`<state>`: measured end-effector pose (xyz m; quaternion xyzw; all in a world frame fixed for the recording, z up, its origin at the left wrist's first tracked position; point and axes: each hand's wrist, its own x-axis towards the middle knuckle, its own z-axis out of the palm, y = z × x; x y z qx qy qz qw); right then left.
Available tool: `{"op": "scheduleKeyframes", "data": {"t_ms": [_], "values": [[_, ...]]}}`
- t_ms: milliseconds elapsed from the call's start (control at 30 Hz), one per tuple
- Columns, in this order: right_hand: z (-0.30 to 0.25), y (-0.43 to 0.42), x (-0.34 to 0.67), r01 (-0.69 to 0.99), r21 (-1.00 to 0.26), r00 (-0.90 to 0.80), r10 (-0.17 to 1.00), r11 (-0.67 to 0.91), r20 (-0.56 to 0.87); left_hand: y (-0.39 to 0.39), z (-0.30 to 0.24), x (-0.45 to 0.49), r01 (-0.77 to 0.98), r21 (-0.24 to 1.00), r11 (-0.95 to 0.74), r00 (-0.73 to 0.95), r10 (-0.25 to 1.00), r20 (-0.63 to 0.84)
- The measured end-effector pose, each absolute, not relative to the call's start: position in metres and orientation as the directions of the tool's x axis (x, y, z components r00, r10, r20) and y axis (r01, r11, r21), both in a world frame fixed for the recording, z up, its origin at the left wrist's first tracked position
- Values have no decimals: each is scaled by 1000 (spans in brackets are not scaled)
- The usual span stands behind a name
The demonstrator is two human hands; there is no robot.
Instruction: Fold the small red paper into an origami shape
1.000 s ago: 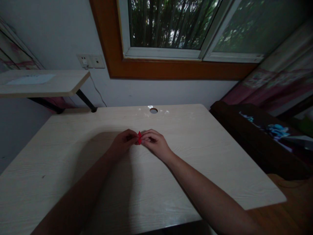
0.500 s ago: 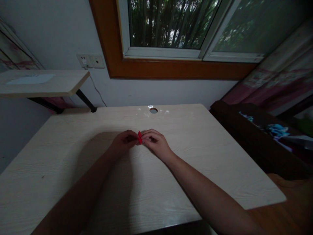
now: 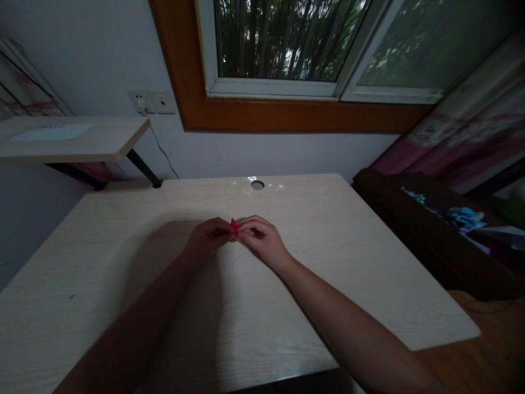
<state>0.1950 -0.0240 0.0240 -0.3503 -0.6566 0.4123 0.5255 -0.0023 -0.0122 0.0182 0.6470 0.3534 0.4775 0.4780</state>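
Observation:
A small folded piece of red paper [image 3: 234, 226] is pinched between both hands over the middle of the pale wooden desk [image 3: 123, 262]. My left hand [image 3: 207, 241] grips it from the left with curled fingers. My right hand [image 3: 262, 241] grips it from the right, fingertips pressed together on it. Most of the paper is hidden by the fingers; only a small red tip shows.
A round cable hole [image 3: 257, 185] lies at the desk's far edge. A smaller raised shelf [image 3: 74, 139] with a white sheet stands at the left. A window is behind, a wall socket [image 3: 152, 102] at its left, and dark furniture [image 3: 430, 230] at the right.
The red paper's visible tip has tilted slightly left and shrunk as the fingers closed over it. Both hands stay in the same spot.

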Motion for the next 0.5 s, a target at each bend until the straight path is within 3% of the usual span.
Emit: {"op": "scheduleKeyframes", "data": {"t_ms": [300,500], "values": [[20,-20,195,49,-900,-183,889,434,419,-10,15,-4,109,916,-386,282,896,344],[11,-19,194,5,-942,-158,931,334,329,-11,15,-3,151,923,-354,287,909,302]]}}
